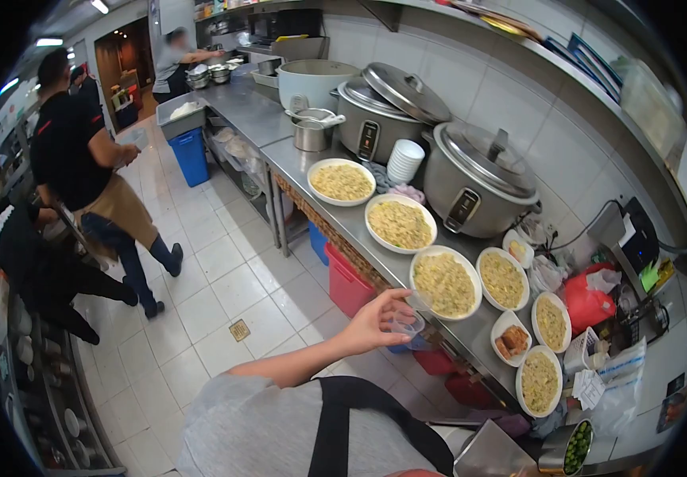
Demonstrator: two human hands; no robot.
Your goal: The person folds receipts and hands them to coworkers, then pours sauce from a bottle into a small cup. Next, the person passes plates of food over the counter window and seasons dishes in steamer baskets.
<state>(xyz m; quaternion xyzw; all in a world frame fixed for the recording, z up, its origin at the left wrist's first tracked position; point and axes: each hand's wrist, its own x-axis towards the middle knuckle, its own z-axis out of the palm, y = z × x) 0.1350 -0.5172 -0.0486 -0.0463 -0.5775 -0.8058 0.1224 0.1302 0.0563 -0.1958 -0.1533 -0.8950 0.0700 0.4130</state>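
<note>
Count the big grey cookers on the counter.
2: one cooker right of the white stack, another cooker left of it, beside the steel pot. Any farther back may be hidden.

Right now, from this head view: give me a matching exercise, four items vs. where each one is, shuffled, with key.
Items
1. Clear plastic cup
2. Stack of white bowls
3. Blue bin
4. Small green pieces

Places
A. Between two gray cookers
B. Inside a metal container
C. In the left hand
D. On the tiled floor

Pairs: 1-C, 2-A, 3-D, 4-B
</note>
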